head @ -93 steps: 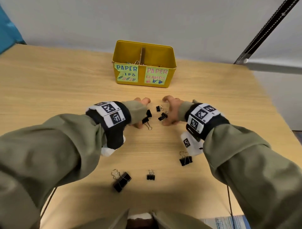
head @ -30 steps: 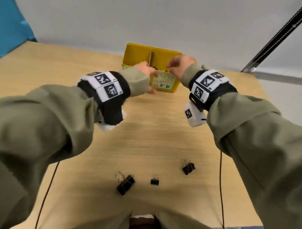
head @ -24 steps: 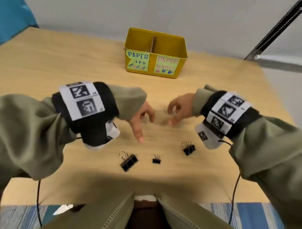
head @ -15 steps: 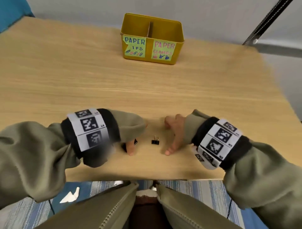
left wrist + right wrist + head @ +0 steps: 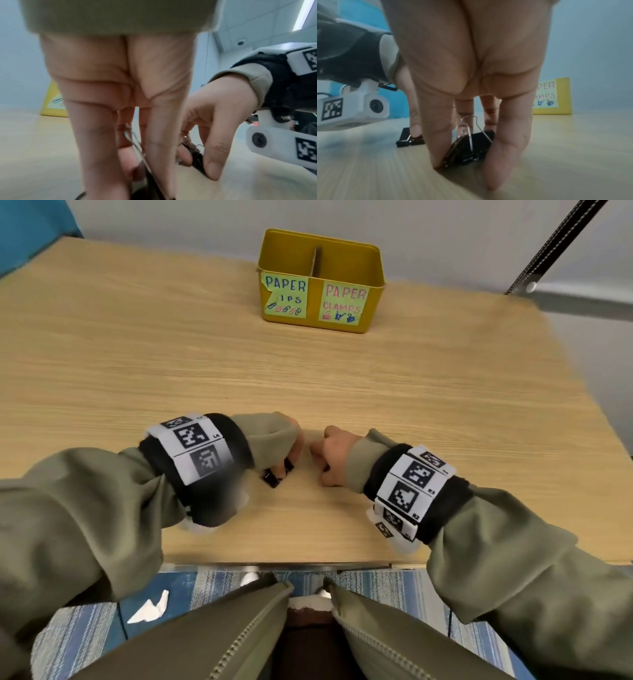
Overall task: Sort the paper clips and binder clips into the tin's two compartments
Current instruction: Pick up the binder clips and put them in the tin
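Well on the near side of the yellow rectangular metal tin [image 5: 322, 316], close to the front edge of the light wooden counter [image 5: 137, 354]: both hands down on clips. Right hand [image 5: 471, 67] closed in a pinch on a black metal binder clip with wire handles [image 5: 471, 150], fingertips at both ends of it, not yet lifted from the counter. Left hand [image 5: 295, 441] curled over a second black binder clip [image 5: 274, 477], beside the first one and equally far from the tin; seems to grip it between thumb and fingers, with one wire handle [image 5: 137, 146] standing up between them in the left wrist view. Risk, as a judgement: gripping only the smooth sloped sides, so easy to squeeze a clip out sideways and to send it over the near edge onto the striped floor [image 5: 85, 628]. Also possible to catch only a loose wire handle, to let the body swing, and to drop it on the long way towards the tin. Biggest danger for the sorting itself: releasing into the wrong half. Should go into the right compartment, behind the pink label "PAPER CLAMPS" [image 5: 344, 304], not across the thin divider [image 5: 317, 260] into the left one behind the blue label [image 5: 286, 297]. Cannot see the inside of the tin from here, so cannot judge the free room there; better to release low over the rim and not to throw.
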A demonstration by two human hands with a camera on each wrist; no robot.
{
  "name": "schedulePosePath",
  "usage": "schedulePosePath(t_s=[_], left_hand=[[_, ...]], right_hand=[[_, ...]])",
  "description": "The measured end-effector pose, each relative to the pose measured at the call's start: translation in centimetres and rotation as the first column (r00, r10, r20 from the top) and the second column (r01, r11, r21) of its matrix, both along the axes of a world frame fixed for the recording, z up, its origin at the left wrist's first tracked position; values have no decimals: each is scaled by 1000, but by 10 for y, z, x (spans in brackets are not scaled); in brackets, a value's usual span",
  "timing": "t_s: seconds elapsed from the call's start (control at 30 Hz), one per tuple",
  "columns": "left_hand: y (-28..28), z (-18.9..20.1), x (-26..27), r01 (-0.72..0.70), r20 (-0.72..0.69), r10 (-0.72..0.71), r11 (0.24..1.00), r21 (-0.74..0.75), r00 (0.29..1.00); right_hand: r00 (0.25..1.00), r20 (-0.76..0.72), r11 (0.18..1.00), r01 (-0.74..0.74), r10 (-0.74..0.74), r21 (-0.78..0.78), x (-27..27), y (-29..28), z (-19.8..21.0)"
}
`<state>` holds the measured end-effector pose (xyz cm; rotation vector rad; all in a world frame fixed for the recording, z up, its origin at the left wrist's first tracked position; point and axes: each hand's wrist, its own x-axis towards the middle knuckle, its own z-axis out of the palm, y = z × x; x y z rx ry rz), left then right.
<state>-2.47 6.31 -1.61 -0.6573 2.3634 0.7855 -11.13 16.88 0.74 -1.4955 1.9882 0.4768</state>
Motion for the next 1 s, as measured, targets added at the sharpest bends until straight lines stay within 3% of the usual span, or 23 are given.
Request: schedulePosePath(t_s=[0.3, 0.43, 0.6, 0.7, 0.77, 0.83, 0.9, 0.93, 1.0], left_hand=[[-32, 32, -14, -204, -235, 181, 976, -78, 955], [-51, 43, -35, -320, -317, 303, 947, -3, 899], [-78, 64, -71, -384, -452, 358, 923, 35, 817], [-98, 82, -95, -423, -541, 391, 903, 71, 745], [-115, 95, -114, -465, -626, 413, 881, 91, 661], [-132, 106, -133, -498, -668, 485, 845, 194, 564], [-146, 111, -152, -520, -671, 536, 816, 253, 513], [-151, 110, -159, -521, -667, 530, 819, 242, 524], [-155, 107, -170, -469, -626, 447, 871, 144, 639]], right_hand=[[939, 224, 932, 306, -261, -196, -52, -24, 0], [778, 459, 827, 543, -430, -146, -80, -43, -1], [732, 543, 796, 579, -411, -179, -118, -76, 14], [637, 674, 701, 669, -373, -245, -146, -105, 44], [608, 732, 623, 710, -306, -329, -165, -129, 69], [609, 746, 527, 742, -270, -415, -182, -153, 87], [652, 695, 462, 738, -302, -491, -195, -177, 90], [688, 637, 469, 716, -347, -517, -198, -185, 87], [776, 477, 573, 629, -414, -526, -201, -196, 78]])
